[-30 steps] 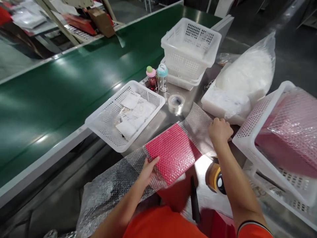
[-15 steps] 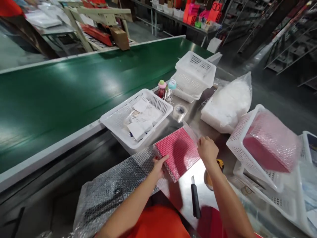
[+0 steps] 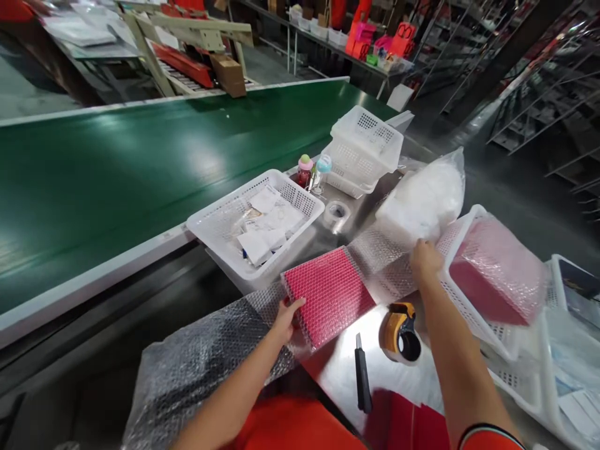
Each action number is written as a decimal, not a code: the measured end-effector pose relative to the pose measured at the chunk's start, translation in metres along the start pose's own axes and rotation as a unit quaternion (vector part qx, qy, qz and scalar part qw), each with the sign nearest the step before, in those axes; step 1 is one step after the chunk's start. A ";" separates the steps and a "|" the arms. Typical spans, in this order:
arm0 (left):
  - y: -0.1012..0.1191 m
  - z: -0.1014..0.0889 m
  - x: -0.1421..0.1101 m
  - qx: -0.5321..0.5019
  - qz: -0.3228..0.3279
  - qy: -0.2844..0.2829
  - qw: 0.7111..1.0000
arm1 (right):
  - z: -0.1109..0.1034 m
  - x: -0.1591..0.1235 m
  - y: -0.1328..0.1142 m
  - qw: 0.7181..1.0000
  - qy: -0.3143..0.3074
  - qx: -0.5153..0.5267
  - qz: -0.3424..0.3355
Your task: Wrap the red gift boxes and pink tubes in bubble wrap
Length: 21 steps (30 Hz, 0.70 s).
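A flat red box (image 3: 330, 297) lies on the metal table with bubble wrap around it. My left hand (image 3: 287, 319) grips its left edge, thumb on top and the other fingers partly hidden below. A loose end of bubble wrap (image 3: 387, 259) stretches from the box's right side to my right hand (image 3: 425, 259), whose closed fingers hold it. More bubble wrap (image 3: 201, 369) runs off to the lower left. Nearer me lie a black utility knife (image 3: 362, 375), its blade out, and a yellow-and-black tape dispenser (image 3: 400, 331).
A white basket (image 3: 210, 219) holds papers and packets beside the green conveyor belt (image 3: 140, 162). A clear tape roll (image 3: 336, 215), stacked white baskets (image 3: 363, 147) and a white plastic bag (image 3: 424, 203) stand behind. At right, a basket (image 3: 457, 250) holds a wrapped pink package (image 3: 501, 269).
My right hand has moved right, drawing the loose bubble wrap out flat beside the red box. The tape dispenser has come into fuller view. My left hand keeps its hold.
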<state>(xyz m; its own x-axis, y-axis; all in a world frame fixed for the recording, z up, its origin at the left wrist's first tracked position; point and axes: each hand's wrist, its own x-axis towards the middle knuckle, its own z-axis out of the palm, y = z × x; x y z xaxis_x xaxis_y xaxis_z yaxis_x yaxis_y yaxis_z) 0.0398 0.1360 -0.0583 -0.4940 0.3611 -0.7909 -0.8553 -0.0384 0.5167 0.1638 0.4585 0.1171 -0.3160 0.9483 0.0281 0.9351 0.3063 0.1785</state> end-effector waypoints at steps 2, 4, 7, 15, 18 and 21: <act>-0.001 -0.005 0.002 -0.017 0.005 -0.006 1.000 | 0.005 0.011 0.003 1.000 0.001 0.001 0.005; -0.001 -0.010 0.001 -0.021 0.008 -0.015 1.000 | 0.009 0.018 0.004 1.000 0.004 0.006 0.015; 0.000 -0.019 -0.003 -0.016 0.010 -0.018 1.000 | 0.013 0.025 0.003 0.999 0.002 0.018 0.040; 0.007 -0.031 -0.016 -0.002 -0.003 0.010 1.000 | 0.016 0.029 0.001 0.999 -0.002 0.039 0.032; 0.010 -0.027 -0.017 -0.001 -0.001 0.013 1.000 | 0.017 0.027 0.000 0.999 -0.005 0.039 0.034; 0.013 -0.028 -0.016 0.004 -0.003 0.016 1.000 | 0.016 0.025 0.002 0.999 0.000 0.036 0.033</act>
<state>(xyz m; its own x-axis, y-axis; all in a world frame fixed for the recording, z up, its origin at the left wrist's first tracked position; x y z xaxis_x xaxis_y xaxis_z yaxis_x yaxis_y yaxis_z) 0.0325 0.1038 -0.0478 -0.4941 0.3319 -0.8036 -0.8568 -0.0290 0.5148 0.1599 0.4840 0.1024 -0.2531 0.9667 0.0371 0.9629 0.2480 0.1059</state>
